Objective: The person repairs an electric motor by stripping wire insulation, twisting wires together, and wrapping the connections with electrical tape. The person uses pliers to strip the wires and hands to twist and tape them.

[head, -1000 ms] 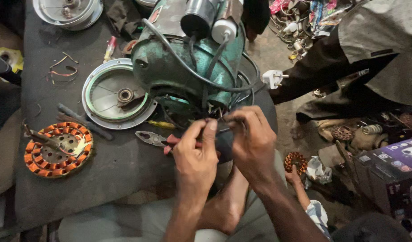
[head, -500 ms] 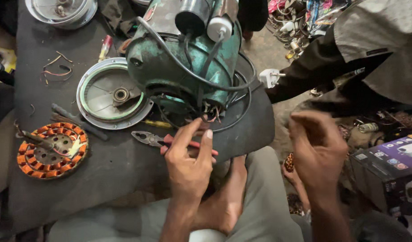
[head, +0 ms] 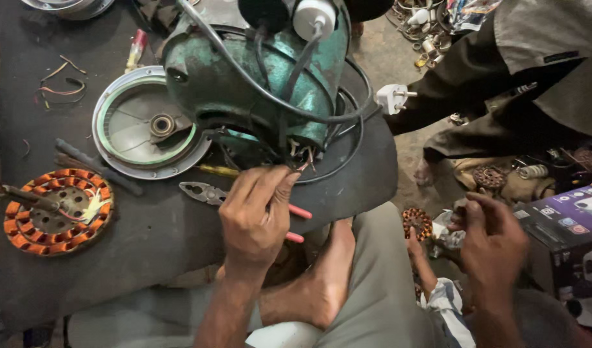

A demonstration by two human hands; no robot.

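A dark, worn work board (head: pixel 83 283) lay across the person's lap in a cluttered repair shop, over a bare foot (head: pixel 321 283). On it stood a green motor housing (head: pixel 244 84) wrapped by a black cable (head: pixel 347 116) ending in a white plug (head: pixel 394 98). The left hand (head: pixel 257 219) was closed, fingertips pinching the bare wire ends (head: pixel 302 160) at the housing's lower edge. Beneath that hand lay red-handled pliers (head: pixel 209 193), touching the board. The right hand (head: pixel 495 248) was off the board to the right, fingers curled near a small copper-wound coil (head: pixel 417 222); whether it gripped anything could not be told. Left of the housing sat a round metal cover (head: pixel 141 129) and, further left, an orange-wound stator (head: pixel 54 209). Another person's dark sleeve (head: pixel 476 84) reached in at upper right.
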